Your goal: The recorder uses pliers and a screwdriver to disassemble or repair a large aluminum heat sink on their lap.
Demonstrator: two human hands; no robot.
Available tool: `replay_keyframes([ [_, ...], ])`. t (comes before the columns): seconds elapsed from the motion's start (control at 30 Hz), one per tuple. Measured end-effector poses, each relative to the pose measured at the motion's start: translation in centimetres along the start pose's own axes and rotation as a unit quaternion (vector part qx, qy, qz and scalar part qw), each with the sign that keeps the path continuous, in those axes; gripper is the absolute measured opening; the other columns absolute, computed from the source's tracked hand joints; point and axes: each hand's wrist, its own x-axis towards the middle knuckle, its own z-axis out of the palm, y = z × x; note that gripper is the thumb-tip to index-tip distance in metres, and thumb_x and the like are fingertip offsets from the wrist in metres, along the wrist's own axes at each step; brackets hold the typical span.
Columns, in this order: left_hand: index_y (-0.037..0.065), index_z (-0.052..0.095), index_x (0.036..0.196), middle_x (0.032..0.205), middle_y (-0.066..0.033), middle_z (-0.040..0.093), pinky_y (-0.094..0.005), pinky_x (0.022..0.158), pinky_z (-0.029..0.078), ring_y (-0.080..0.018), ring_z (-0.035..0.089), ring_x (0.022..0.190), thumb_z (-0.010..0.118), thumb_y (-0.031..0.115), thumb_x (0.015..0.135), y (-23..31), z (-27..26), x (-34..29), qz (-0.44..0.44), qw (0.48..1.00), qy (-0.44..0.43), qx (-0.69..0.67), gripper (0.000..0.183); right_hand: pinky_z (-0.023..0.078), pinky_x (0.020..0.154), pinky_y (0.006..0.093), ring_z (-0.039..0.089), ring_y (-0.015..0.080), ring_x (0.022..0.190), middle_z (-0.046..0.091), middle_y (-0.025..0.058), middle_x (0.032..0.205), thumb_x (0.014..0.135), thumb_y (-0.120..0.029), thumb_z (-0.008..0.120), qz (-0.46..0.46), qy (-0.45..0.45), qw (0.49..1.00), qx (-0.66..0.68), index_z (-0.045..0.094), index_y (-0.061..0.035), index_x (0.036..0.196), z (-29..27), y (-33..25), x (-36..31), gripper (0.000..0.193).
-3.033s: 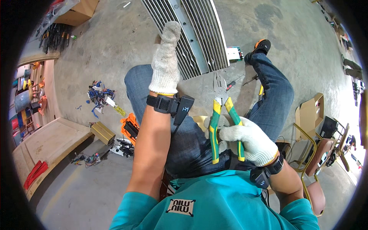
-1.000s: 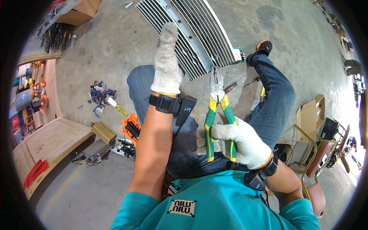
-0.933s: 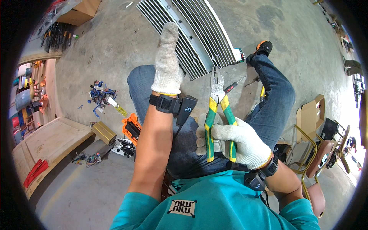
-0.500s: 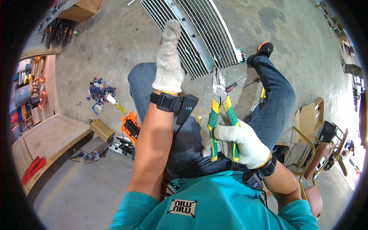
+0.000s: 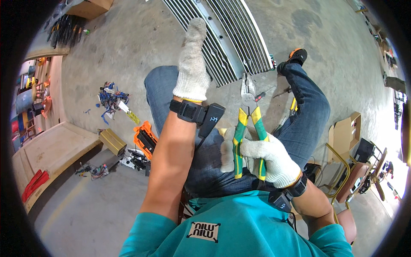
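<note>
My right hand (image 5: 274,158), in a white knit glove, is closed around combination pliers (image 5: 238,143) with green and yellow handles. The handles are spread a little, and the metal jaws point away from me, just short of the near end of a long slatted metal panel (image 5: 231,47). My left hand (image 5: 192,64), gloved the same way, reaches forward along the panel's left edge with its fingers stretched out. Whether it touches the panel I cannot tell. Each wrist wears a black strapped device.
On the floor by the panel lie a red-handled screwdriver (image 5: 260,97) and other tools. To the left are tangled wires (image 5: 112,100), an orange-and-black object (image 5: 145,139), a gold metal box (image 5: 112,141) and a wooden board (image 5: 55,143). An open cardboard box (image 5: 342,135) stands right.
The view has shifted slightly, and the panel appears a little farther right. My left hand has shifted slightly up and right in the picture. My right hand keeps its hold on the pliers.
</note>
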Motion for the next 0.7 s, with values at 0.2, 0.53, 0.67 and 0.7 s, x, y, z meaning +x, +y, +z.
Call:
replay_keyframes([
  [0.2,0.014,0.054,0.156,0.14,-0.0136,0.069,-0.0414,0.097,0.067,-0.0254,0.074,0.12,0.064,0.064,0.103,0.7,0.1,-0.3,-0.015,0.999,-0.045,0.008,0.073,0.063,0.08,0.04,0.07,0.0242,0.088,0.069,0.0144,0.106,0.096,-0.017,0.07,-0.023,-0.019,0.999,0.012,0.058,0.0017,0.136,-0.6,0.3,0.2,0.046],
  [0.53,0.018,0.052,0.16,0.149,-0.0077,0.066,-0.039,0.109,0.061,-0.0209,0.067,0.132,0.053,0.057,0.111,-1.0,-1.9,0.7,0.035,0.999,0.0,0.026,0.063,0.057,0.071,0.0371,0.065,0.021,0.078,0.068,0.0116,0.101,0.097,-0.017,0.071,0.01,-0.005,0.998,0.057,0.06,0.0002,0.132,-0.5,0.1,-0.2,0.04],
  [0.67,0.02,0.055,0.159,0.152,-0.0052,0.065,-0.0384,0.114,0.057,-0.0194,0.065,0.136,0.052,0.053,0.113,-2.3,-3.7,1.2,0.037,0.999,-0.011,0.0,0.057,0.057,0.071,0.0368,0.064,0.0207,0.078,0.067,0.0109,0.1,0.097,-0.017,0.07,0.012,-0.018,0.999,0.045,0.06,0.0004,0.132,-0.9,0.0,-0.4,0.04],
  [0.7,0.02,0.056,0.158,0.151,-0.0047,0.065,-0.0384,0.114,0.056,-0.0192,0.064,0.137,0.052,0.052,0.113,-2.6,-4.0,1.3,0.054,0.998,-0.003,0.018,0.056,0.056,0.071,0.0366,0.064,0.0207,0.079,0.067,0.0108,0.1,0.097,-0.017,0.07,0.016,-0.019,0.999,0.045,0.061,0.0004,0.132,-1.0,0.0,-0.5,0.041],
])
